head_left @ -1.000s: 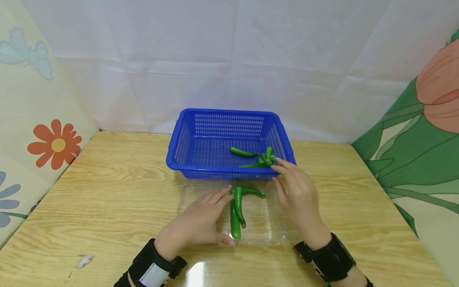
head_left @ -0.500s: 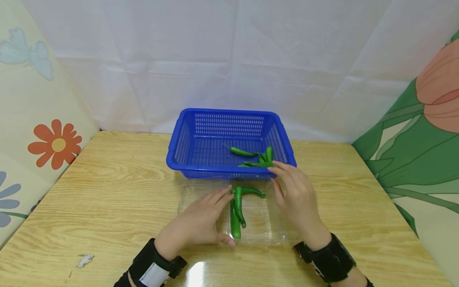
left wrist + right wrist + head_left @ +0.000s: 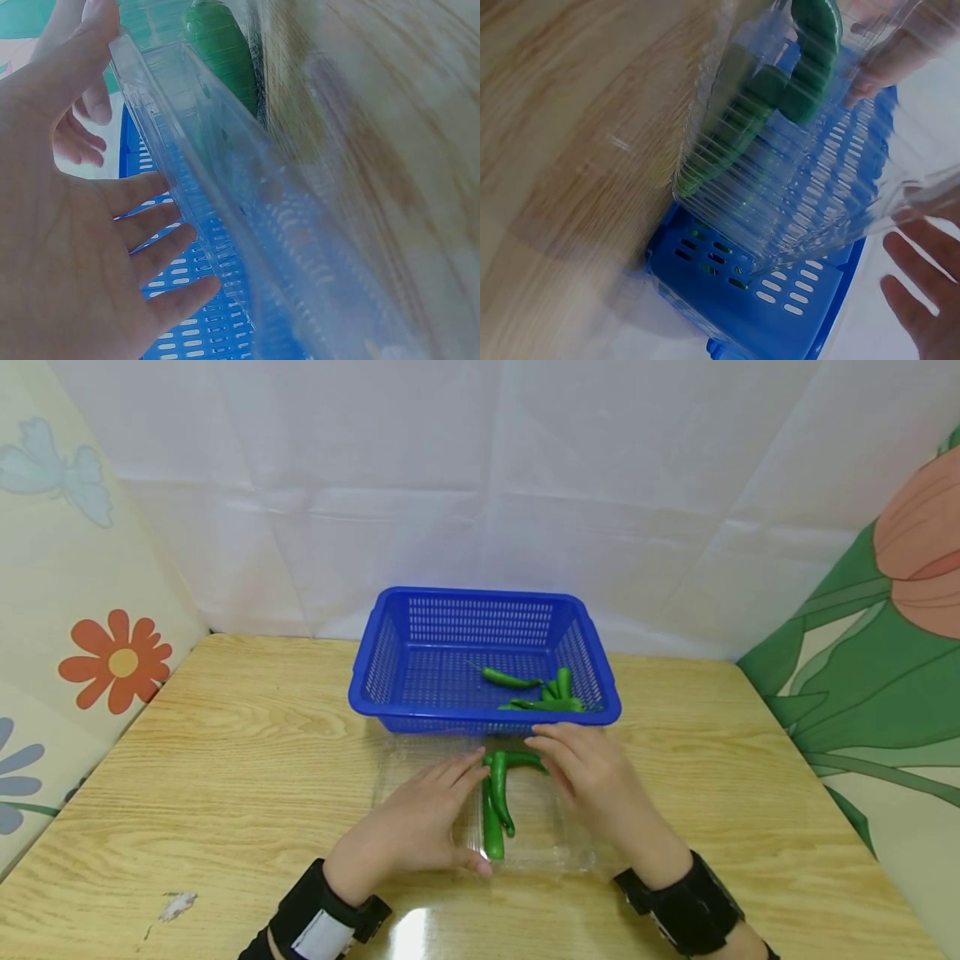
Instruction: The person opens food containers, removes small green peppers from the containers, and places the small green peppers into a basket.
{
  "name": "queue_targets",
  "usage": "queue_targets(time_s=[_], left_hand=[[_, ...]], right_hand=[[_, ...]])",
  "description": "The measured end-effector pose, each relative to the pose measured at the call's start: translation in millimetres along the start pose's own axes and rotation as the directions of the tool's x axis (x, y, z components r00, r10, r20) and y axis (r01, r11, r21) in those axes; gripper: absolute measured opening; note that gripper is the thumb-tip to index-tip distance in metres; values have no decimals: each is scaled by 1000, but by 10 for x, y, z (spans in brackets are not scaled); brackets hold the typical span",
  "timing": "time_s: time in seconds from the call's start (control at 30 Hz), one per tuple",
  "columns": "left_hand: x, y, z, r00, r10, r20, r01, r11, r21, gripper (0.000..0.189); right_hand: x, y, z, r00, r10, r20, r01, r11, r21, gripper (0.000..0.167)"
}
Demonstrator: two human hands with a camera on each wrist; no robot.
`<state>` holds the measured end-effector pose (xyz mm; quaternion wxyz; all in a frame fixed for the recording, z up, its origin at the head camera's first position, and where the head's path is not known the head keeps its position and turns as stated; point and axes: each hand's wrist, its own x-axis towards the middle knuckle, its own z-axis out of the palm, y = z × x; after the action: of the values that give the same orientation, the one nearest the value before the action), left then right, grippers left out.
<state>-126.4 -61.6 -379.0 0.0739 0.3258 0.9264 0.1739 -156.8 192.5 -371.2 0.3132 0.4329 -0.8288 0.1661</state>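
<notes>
Three long green chili peppers lie in a clear plastic box. My left hand spans the box's left side, the thumb by the near corner; in the left wrist view the extended fingers of the left hand reach the clear wall. Over the far right part of the box is my right hand, covering the tip of one pepper; in the right wrist view the fingers of the right hand are spread beside the box's edge, with no pepper between them.
A blue perforated basket stands right behind the box. Several more green peppers lie in its right half, and a single pepper nearer the middle. Behind the wooden table hangs a white cloth.
My right hand has drawn back from the basket's front right rim toward the box. The pepper at its fingers now lies in the basket. My left hand has stayed in place.
</notes>
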Motion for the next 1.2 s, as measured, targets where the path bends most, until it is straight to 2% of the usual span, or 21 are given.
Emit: queue_targets(time_s=[0.07,0.1,0.23,0.33,0.6,0.87,1.2], left_hand=[[0,0,1,1000,-2,0,2,1000,-2,114],[-1,-1,3,1000,-2,0,2,1000,-2,114],[1,0,4,1000,-3,-2,3,1000,-3,115],[2,0,4,1000,0,-5,0,1000,-1,115],[4,-3,7,1000,4,-6,-4,1000,8,115],[1,3,8,1000,4,-6,-4,1000,-3,115],[-2,6,8,1000,15,-18,-15,1000,10,113]], right_hand=[[-17,-5,6,998,5,61,-5,1000,5,23],[-25,-8,11,996,8,89,-8,1000,5,24],[-49,-22,31,982,27,185,-26,1000,-7,47],[-63,-29,45,974,36,224,-35,999,-7,50],[-78,-65,89,960,42,278,-46,999,7,50],[-83,-114,140,956,23,292,-27,1000,7,52],[-76,-210,142,942,45,333,-63,997,45,52]])
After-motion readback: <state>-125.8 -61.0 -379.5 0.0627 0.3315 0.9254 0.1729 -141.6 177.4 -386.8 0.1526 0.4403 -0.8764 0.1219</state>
